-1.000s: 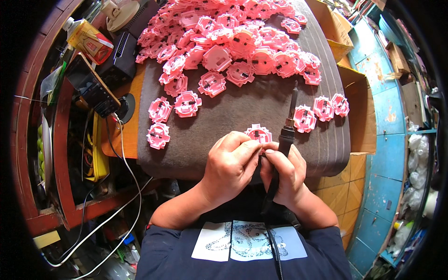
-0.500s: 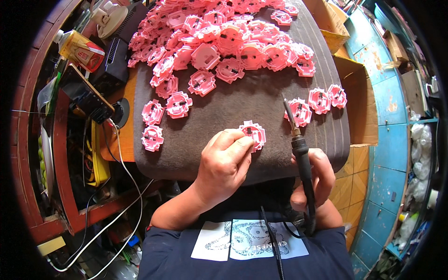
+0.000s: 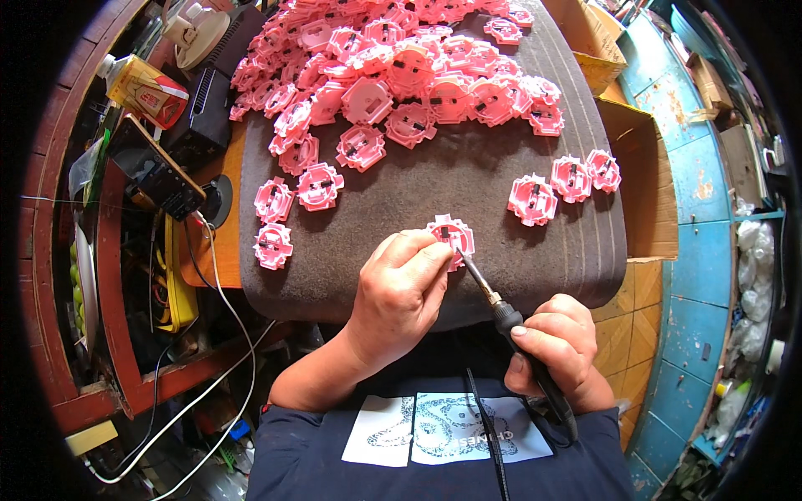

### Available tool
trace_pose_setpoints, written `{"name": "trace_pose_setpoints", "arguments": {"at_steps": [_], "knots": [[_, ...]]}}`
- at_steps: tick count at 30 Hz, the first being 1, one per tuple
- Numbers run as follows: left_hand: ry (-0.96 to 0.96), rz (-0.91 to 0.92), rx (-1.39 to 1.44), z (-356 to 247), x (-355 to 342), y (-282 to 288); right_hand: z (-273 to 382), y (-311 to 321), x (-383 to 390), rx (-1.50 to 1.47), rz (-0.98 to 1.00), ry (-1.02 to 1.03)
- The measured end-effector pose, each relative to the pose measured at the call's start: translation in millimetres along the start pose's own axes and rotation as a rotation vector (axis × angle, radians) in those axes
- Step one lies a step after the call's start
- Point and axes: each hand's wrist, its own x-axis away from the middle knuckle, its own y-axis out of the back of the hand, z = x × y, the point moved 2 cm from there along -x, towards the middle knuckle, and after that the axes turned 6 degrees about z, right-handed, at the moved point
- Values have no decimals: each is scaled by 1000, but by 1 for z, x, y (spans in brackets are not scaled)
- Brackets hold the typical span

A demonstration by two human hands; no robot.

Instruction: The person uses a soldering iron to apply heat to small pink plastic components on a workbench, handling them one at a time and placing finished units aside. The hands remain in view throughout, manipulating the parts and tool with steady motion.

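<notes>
My left hand (image 3: pixel 403 280) is closed, its thumb and fingers pinched at the left edge of a pink plastic part (image 3: pixel 452 235) with black pieces in it. Whether the fingertips also hold something thin is hidden. In my right hand (image 3: pixel 558 351) is a soldering iron (image 3: pixel 507 316) with a black handle and metal shaft, held from the right below. Its tip reaches up-left onto the pink part, close to my left fingertips. Similar pink parts lie around: a few at the left edge (image 3: pixel 274 200) and a short row (image 3: pixel 532 199) at the right.
A large heap of pink parts (image 3: pixel 368 75) covers the far side of the brown table mat (image 3: pixel 393 196). Cardboard boxes (image 3: pixel 639 179) stand to the right. At left are a phone on a stand (image 3: pixel 159 171), a drink bottle (image 3: pixel 144 90), a black box (image 3: pixel 205 117) and white cables (image 3: pixel 234 317).
My right hand has tilted the soldering iron over to the left, bringing its tip from above the right-hand row down to the pink part. My left hand has hardly moved.
</notes>
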Motion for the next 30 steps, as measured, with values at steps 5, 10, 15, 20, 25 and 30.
{"name": "trace_pose_setpoints", "arguments": {"at_steps": [5,10,15,20,25,30], "knots": [[2,7,3,0,0,0,0,-1,-1,3,-4,8],[-1,-1,3,-1,-1,0,0,-2,-1,11,-11,9],[-8,-1,0,0,-1,1,1,-2,-3,16,-3,11],[-1,0,2,-1,-1,1,1,-1,0,18,11,-2],[-2,-7,0,0,-1,0,1,6,6,9,-11,-76],[-5,-5,-9,0,-1,1,-6,0,1,-6,-111,-113]]}}
